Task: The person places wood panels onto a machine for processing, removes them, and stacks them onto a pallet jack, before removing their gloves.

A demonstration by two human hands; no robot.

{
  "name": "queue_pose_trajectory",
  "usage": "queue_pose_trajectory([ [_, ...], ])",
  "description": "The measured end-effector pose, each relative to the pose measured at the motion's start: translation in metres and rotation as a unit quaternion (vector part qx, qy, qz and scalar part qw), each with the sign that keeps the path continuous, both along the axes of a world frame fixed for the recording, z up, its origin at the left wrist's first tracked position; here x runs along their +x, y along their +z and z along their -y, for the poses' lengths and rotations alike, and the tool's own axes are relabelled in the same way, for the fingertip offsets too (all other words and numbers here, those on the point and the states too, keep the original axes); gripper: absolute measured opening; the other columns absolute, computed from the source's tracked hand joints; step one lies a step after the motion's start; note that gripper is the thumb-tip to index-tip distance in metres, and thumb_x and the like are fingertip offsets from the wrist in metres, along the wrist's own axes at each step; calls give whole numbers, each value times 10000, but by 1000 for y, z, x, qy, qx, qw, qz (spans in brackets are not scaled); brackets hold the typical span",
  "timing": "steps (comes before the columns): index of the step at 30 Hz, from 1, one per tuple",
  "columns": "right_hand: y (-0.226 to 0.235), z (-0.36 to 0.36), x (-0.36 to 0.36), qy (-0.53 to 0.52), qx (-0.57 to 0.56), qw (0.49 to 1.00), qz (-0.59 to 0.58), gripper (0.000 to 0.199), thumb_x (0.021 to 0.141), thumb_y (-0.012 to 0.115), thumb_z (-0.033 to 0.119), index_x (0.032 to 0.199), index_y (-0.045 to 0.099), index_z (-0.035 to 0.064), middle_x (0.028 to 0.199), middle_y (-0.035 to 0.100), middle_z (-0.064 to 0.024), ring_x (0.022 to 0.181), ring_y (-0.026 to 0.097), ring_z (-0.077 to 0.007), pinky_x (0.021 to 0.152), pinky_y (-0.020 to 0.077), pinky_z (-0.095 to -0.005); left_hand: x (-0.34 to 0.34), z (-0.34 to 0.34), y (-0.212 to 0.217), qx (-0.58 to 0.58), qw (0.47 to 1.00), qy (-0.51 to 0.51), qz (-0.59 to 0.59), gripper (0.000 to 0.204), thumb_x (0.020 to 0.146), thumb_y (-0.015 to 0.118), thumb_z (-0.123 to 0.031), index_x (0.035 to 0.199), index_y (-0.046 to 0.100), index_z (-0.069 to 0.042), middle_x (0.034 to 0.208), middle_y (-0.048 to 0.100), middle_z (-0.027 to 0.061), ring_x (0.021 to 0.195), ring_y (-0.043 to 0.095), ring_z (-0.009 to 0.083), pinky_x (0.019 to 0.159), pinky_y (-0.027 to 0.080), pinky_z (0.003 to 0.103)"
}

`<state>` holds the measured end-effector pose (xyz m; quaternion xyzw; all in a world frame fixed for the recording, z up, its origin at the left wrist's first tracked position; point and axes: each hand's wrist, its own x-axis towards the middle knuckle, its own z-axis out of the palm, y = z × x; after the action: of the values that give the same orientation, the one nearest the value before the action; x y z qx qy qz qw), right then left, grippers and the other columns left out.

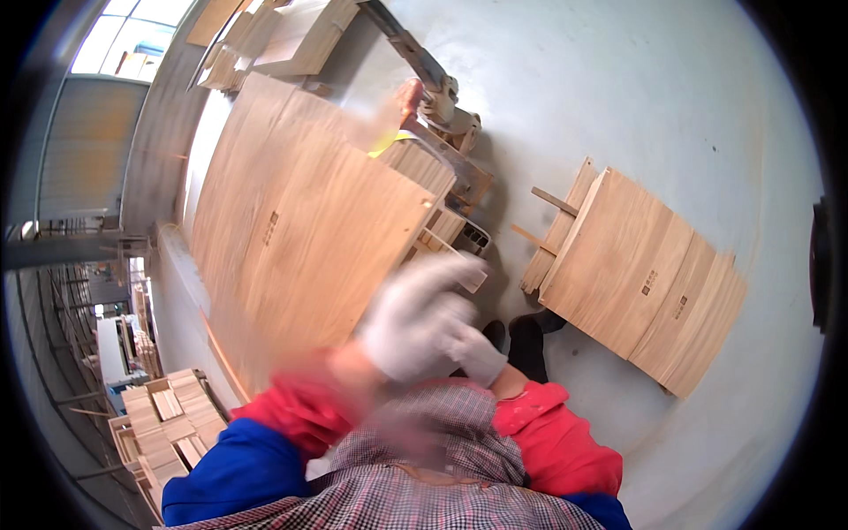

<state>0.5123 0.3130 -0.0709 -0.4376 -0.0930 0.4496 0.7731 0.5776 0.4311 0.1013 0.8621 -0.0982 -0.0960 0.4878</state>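
Observation:
My left hand (pixel 402 322), in a white glove, is in front of my chest beside the large wood-grain panel. Its fingers look extended toward the upper right, though motion smears them. Against it is my right hand (pixel 475 353), also gloved in white; its fingers are blurred and partly hidden, so I cannot tell their pose. The gloves meet or overlap, and no held object is discernible. Left of and beyond my hands lies the light-brown wood panel (pixel 309 221), on top of a stack. A pale wooden strip (pixel 468 269) shows just behind the left fingertips.
At right, another stack of wood panels (pixel 632 274) rests low, with slats sticking out. Beyond my hands stands a beige jointed machine (pixel 450 119) with a dark bar. More boards are stacked far left (pixel 305 40) and lower left (pixel 177 415). My dark shoes stand between the stacks.

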Motion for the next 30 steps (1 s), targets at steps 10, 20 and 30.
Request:
queue_pose_trajectory([
  [10, 56, -130, -36, -24, 51, 993, -102, 465, 908, 647, 280, 1230, 501, -22, 1009, 570, -10, 835, 495, -61, 713, 439, -213, -84, -384, -89, 486, 794, 359, -69, 693, 916, 461, -494, 1425, 345, -39, 1478, 283, 240, 1379, 252, 366, 1135, 213, 414],
  [20, 58, -88, -58, -240, 13, 957, -161, 240, 938, 582, 196, 1073, 579, -3, 886, 582, 14, 726, 493, -65, 651, 429, -231, -81, -363, -88, 367, 831, 414, -60, 423, 835, 654, -390, 910, 576, 19, 840, 633, 143, 767, 581, 228, 720, 467, 367],
  [30, 40, 154, -32, -428, -275, 861, 2, 385, 978, 492, 372, 859, 586, 18, 643, 521, -26, 597, 481, -129, 587, 438, -299, -175, -95, -122, 86, 866, 490, -52, 383, 1013, 422, -266, 1245, 466, 36, 1216, 531, 110, 1106, 501, 187, 982, 402, 311],
])
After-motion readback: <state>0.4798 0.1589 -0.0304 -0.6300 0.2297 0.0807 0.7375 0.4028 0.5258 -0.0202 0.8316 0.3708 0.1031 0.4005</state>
